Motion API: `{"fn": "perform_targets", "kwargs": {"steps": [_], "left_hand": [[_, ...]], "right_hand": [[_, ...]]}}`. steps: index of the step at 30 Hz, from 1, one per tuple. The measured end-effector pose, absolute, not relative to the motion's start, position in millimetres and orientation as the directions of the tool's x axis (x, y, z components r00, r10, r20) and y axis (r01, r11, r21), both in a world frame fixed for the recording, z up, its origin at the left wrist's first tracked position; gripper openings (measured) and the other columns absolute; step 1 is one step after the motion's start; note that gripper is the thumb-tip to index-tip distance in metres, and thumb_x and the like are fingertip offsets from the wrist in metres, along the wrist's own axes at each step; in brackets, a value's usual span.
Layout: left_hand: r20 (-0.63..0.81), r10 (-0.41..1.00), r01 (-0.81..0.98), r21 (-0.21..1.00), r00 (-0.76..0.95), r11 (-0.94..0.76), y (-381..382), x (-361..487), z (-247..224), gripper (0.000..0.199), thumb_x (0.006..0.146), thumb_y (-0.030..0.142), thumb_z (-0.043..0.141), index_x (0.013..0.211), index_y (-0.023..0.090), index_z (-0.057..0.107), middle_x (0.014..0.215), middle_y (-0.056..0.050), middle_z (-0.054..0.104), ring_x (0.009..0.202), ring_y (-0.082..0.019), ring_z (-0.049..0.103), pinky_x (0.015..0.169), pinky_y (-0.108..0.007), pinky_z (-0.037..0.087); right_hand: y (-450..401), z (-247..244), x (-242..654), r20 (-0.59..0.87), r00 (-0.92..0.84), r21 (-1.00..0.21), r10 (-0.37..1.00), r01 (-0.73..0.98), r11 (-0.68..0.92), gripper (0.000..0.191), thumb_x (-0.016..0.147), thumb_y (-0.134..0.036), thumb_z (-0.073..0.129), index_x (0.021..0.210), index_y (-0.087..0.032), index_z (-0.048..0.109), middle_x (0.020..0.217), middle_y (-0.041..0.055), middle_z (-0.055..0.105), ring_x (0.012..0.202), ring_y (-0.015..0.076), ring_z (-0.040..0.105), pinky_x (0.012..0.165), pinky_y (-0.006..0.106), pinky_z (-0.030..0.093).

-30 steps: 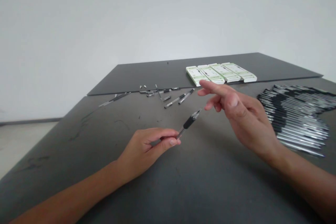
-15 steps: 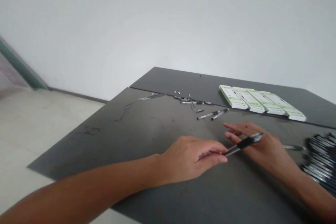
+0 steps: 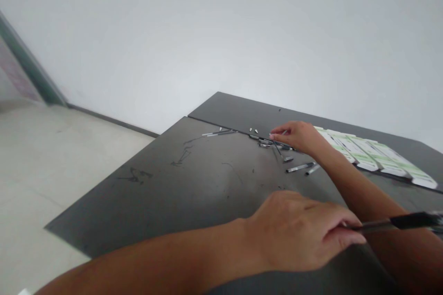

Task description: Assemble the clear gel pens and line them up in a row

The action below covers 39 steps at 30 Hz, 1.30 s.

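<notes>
My left hand (image 3: 297,230) is closed in a pinch on the end of a clear-barrelled pen (image 3: 375,226) with a black grip. The pen points right, its far end blurred at the picture's edge. Farther off, my right hand (image 3: 294,136) is over the scattered pen parts, fingertips pinched at the upper end of a thin dark pen refill (image 3: 278,148). That refill's lower end leans toward a short pen cap (image 3: 288,159). More pens (image 3: 299,167) lie just in front of these, partly behind my right forearm.
On the dark table (image 3: 207,184), flat white-and-green boxes (image 3: 374,152) lie in a row at the right. Loose refills (image 3: 219,133) and small pale tips (image 3: 256,131) are near the seam between tabletops. A white wall (image 3: 221,32) stands behind.
My right hand has moved from beside the pen to the refill at the back. My left hand still holds the pen, now nearer the camera and lower right. The view has shifted left.
</notes>
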<state>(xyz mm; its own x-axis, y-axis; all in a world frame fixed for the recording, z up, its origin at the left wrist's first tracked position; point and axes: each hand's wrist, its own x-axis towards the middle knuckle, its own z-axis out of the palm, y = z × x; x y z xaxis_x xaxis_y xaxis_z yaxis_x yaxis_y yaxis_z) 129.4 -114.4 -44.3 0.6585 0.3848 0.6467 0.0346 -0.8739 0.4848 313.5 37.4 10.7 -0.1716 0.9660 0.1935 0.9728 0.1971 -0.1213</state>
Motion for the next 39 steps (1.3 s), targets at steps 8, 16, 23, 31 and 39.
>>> {"fn": "perform_targets", "kwargs": {"steps": [8, 16, 23, 31, 39], "left_hand": [[0.690, 0.400, 0.036, 0.478, 0.603, -0.878, -112.0, 133.0, -45.4, 0.040, 0.118, 0.044, 0.045, 0.120, 0.015, 0.072, 0.108, -0.003, 0.087, 0.093, -0.020, 0.083, 0.082, -0.031, 0.065], [0.682, 0.420, 0.053, 0.489, 0.598, -0.871, -110.2, 134.1, -43.1, 0.040, 0.119, 0.043, 0.042, 0.119, 0.016, 0.071, 0.110, -0.003, 0.087, 0.098, -0.020, 0.084, 0.085, -0.031, 0.067], [0.676, 0.403, 0.060, 0.470, 0.617, -0.881, -109.3, 131.9, -41.1, 0.043, 0.119, 0.043, 0.040, 0.118, 0.015, 0.072, 0.108, -0.004, 0.087, 0.094, -0.019, 0.084, 0.080, -0.030, 0.064], [0.680, 0.395, 0.058, 0.462, 0.618, -0.885, -107.9, 131.9, -44.4, 0.040, 0.119, 0.044, 0.043, 0.118, 0.016, 0.071, 0.106, -0.003, 0.087, 0.094, -0.019, 0.084, 0.080, -0.029, 0.063], [0.648, 0.419, 0.065, 0.496, 0.636, -0.866, -109.0, 130.2, -43.9, 0.037, 0.118, 0.043, 0.046, 0.120, 0.016, 0.071, 0.113, -0.004, 0.086, 0.097, -0.021, 0.083, 0.088, -0.033, 0.065]], "right_hand": [[97.3, -0.4, 284.3, 0.097, -0.179, -0.101, 0.979, 0.977, 0.189, 0.033, 0.105, -0.044, 0.068, 0.128, -0.021, 0.074, 0.127, 0.0089, 0.076, 0.112, 0.0258, 0.074, 0.100, 0.046, 0.060], [133.0, -9.2, 279.9, -0.058, -0.175, 0.008, 0.983, 0.984, 0.176, 0.033, 0.104, -0.039, 0.071, 0.132, -0.022, 0.070, 0.138, 0.0103, 0.069, 0.116, 0.0261, 0.071, 0.096, 0.045, 0.062], [135.4, -7.7, 283.0, -0.119, -0.183, 0.034, 0.976, 0.981, 0.188, 0.032, 0.104, -0.039, 0.070, 0.131, -0.023, 0.071, 0.139, 0.0099, 0.069, 0.117, 0.0265, 0.071, 0.097, 0.045, 0.062], [134.8, -4.1, 284.1, -0.136, -0.172, 0.043, 0.976, 0.983, 0.179, 0.033, 0.104, -0.039, 0.070, 0.133, -0.022, 0.070, 0.140, 0.0104, 0.069, 0.117, 0.0266, 0.071, 0.097, 0.046, 0.062], [122.5, -8.0, 279.5, -0.086, -0.184, -0.005, 0.979, 0.983, 0.185, 0.032, 0.104, -0.039, 0.070, 0.131, -0.020, 0.071, 0.136, 0.0101, 0.070, 0.114, 0.0260, 0.071, 0.096, 0.045, 0.063]]}}
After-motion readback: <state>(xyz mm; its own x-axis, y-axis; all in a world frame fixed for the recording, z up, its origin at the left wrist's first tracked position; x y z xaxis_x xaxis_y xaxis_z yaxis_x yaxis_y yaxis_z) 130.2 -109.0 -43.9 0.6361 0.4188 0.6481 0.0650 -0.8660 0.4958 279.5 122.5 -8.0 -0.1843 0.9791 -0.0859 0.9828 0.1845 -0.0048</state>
